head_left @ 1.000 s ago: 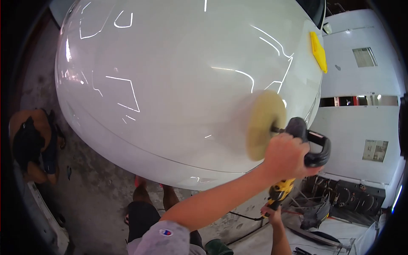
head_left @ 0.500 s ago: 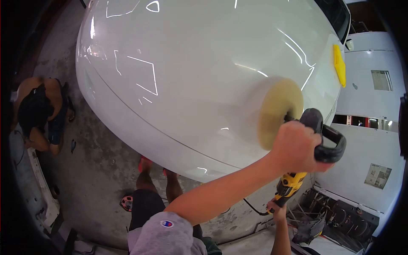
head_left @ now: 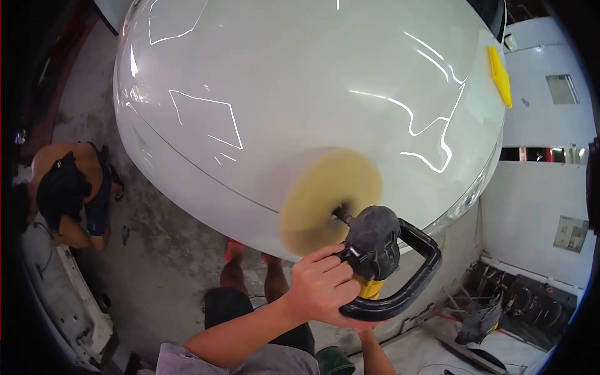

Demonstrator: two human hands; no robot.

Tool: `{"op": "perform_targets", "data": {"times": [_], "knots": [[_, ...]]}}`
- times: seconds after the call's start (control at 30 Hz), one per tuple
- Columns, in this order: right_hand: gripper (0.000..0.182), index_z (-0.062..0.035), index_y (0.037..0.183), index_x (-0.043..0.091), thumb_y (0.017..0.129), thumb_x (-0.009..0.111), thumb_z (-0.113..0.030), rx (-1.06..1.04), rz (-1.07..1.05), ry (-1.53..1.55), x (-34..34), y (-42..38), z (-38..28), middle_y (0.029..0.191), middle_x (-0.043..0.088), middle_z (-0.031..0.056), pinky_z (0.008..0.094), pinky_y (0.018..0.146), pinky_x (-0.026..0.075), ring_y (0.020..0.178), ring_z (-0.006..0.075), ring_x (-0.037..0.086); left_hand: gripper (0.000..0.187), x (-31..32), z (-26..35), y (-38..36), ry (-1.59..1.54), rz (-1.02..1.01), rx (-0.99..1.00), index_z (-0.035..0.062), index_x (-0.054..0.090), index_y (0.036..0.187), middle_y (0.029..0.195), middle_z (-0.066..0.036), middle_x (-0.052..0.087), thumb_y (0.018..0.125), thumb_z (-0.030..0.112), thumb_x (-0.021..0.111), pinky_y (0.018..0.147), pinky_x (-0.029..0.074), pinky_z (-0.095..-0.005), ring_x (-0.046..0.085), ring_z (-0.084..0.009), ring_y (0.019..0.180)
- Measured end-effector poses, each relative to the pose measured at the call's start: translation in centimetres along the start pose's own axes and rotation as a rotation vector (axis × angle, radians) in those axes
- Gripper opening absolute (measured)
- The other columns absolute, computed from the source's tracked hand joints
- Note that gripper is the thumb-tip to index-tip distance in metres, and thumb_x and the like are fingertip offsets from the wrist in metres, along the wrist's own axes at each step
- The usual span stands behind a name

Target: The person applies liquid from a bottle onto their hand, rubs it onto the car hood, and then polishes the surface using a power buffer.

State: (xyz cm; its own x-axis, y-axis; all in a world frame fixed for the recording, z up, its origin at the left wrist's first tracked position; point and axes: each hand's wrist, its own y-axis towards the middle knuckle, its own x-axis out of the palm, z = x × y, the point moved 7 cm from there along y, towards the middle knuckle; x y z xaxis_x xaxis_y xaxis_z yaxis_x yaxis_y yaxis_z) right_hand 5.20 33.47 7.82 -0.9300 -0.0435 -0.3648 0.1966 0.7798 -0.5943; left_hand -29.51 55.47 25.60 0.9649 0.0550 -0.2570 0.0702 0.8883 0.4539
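My left hand (head_left: pixel 322 287) is closed round the black loop handle of a yellow and black polisher (head_left: pixel 375 240). The polisher's round yellow pad (head_left: pixel 312 194), blurred by motion, lies against the lower part of a glossy white car hood (head_left: pixel 281 81), near its front seam. Behind the tool, my right forearm (head_left: pixel 377 356) reaches up from the bottom edge; the handle and my left hand hide the right hand's fingers.
A yellow cloth (head_left: pixel 499 78) rests on the hood's right edge. Another person (head_left: pixel 69 187) crouches at the left beside a pale car panel (head_left: pixel 78 300). White panels (head_left: pixel 537 219) stand at the right, with dark parts (head_left: pixel 531 294) below. A dark green container (head_left: pixel 335 361) is near the bottom.
The polisher and both hands have moved left and down in view, bringing the pad nearer the hood's front seam. The right hand, visible on the rear grip before, is now mostly hidden.
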Motion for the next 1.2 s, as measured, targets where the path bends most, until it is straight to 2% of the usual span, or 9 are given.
{"op": "perform_targets", "data": {"times": [0.37, 0.47, 0.53, 0.6, 0.8, 0.9, 1.0, 1.13, 1.2], "knots": [[0.021, -0.0003, 0.090, 0.067, 0.070, 0.074, -0.001, -0.160, 0.139, 0.224, 15.9, -4.5, 5.4, 0.085, 0.070, 0.0053, 0.0296, 0.068, 0.051, 0.072, 0.0132, 0.064, 0.044, -4.5, -1.6, -5.3, 0.015, -0.276, 0.063, 0.0054, 0.060, 0.065, 0.056, -0.001, 0.045, 0.058, 0.043, 0.081, 0.084, 0.055, -0.0429, 0.047, -0.0176, 0.047], [0.027, -0.0004, 0.092, 0.070, 0.067, 0.079, -0.005, -0.087, -0.016, -0.099, 16.8, -5.5, 6.7, 0.086, 0.072, 0.0055, 0.0298, 0.074, 0.051, 0.078, 0.0117, 0.065, 0.043, -4.1, -1.9, -6.1, -0.010, -0.380, 0.086, 0.0056, 0.060, 0.064, 0.056, -0.001, 0.045, 0.058, 0.043, 0.081, 0.086, 0.054, -0.0435, 0.047, -0.0178, 0.047], [0.023, -0.0019, 0.088, 0.071, 0.067, 0.080, -0.006, -0.013, 0.129, 0.232, 16.1, -5.5, 3.6, 0.081, 0.072, 0.0054, 0.0297, 0.073, 0.051, 0.077, 0.0114, 0.065, 0.043, -3.7, -2.0, -6.2, -0.029, -0.386, 0.094, 0.0054, 0.060, 0.064, 0.056, -0.001, 0.045, 0.059, 0.042, 0.082, 0.086, 0.054, -0.0434, 0.048, -0.0178, 0.047], [0.023, -0.0023, 0.089, 0.072, 0.068, 0.080, -0.006, 0.112, 0.015, 0.092, 16.0, -6.0, 5.6, 0.082, 0.072, 0.0058, 0.0299, 0.072, 0.051, 0.077, 0.0116, 0.066, 0.046, -2.5, -1.7, -5.8, -0.030, -0.428, 0.108, 0.0047, 0.062, 0.066, 0.056, -0.002, 0.049, 0.057, 0.045, 0.082, 0.087, 0.053, -0.0445, 0.050, -0.0183, 0.048], [0.021, -0.0003, 0.088, 0.071, 0.070, 0.079, -0.006, 0.186, 0.240, 0.253, 13.9, -7.1, 8.3, 0.082, 0.072, 0.0061, 0.0300, 0.070, 0.052, 0.077, 0.0122, 0.067, 0.051, 5.4, -1.0, -1.3, -0.154, -0.493, 0.168, 0.0067, 0.059, 0.066, 0.058, -0.003, 0.051, 0.047, 0.045, 0.087, 0.087, 0.052, -0.0448, 0.050, -0.0200, 0.048], [0.020, 0.0008, 0.087, 0.070, 0.071, 0.078, -0.007, 0.269, 0.372, 0.289, 12.4, -7.1, 5.8, 0.083, 0.072, 0.0065, 0.0302, 0.069, 0.052, 0.076, 0.0127, 0.067, 0.045, 10.3, -1.5, 2.0, -0.303, -0.599, 0.221, 0.0101, 0.054, 0.058, 0.054, -0.001, 0.043, 0.054, 0.042, 0.085, 0.084, 0.053, -0.0415, 0.049, -0.0201, 0.050], [0.019, 0.0008, 0.087, 0.070, 0.072, 0.078, -0.008, 0.323, 0.407, 0.338, 13.2, -6.9, 4.6, 0.083, 0.072, 0.0066, 0.0313, 0.070, 0.052, 0.077, 0.0133, 0.067, 0.047, 12.2, -1.1, 3.0, -0.298, -0.642, 0.236, 0.0078, 0.058, 0.065, 0.056, -0.003, 0.046, 0.048, 0.042, 0.085, 0.086, 0.051, -0.0455, 0.052, -0.0229, 0.053], [0.018, -0.0015, 0.087, 0.071, 0.073, 0.077, -0.009, 0.270, 0.290, 0.359, 16.0, -6.9, 4.7, 0.085, 0.074, 0.0074, 0.0335, 0.073, 0.053, 0.080, 0.0146, 0.069, 0.044, 9.1, -0.9, 2.5, -0.205, -0.692, 0.188, 0.0089, 0.059, 0.063, 0.055, -0.001, 0.047, 0.051, 0.043, 0.084, 0.087, 0.052, -0.0449, 0.050, -0.0190, 0.050], [0.017, -0.0037, 0.083, 0.070, 0.069, 0.078, -0.010, 0.245, 0.276, 0.306, 16.1, -6.4, 4.0, 0.082, 0.073, 0.0104, 0.0345, 0.071, 0.053, 0.078, 0.0214, 0.071, 0.044, 6.1, -1.6, 1.3, -0.169, -0.720, 0.176, 0.0070, 0.063, 0.066, 0.058, -0.002, 0.052, 0.054, 0.044, 0.083, 0.088, 0.051, -0.0470, 0.052, -0.0188, 0.051]]}}
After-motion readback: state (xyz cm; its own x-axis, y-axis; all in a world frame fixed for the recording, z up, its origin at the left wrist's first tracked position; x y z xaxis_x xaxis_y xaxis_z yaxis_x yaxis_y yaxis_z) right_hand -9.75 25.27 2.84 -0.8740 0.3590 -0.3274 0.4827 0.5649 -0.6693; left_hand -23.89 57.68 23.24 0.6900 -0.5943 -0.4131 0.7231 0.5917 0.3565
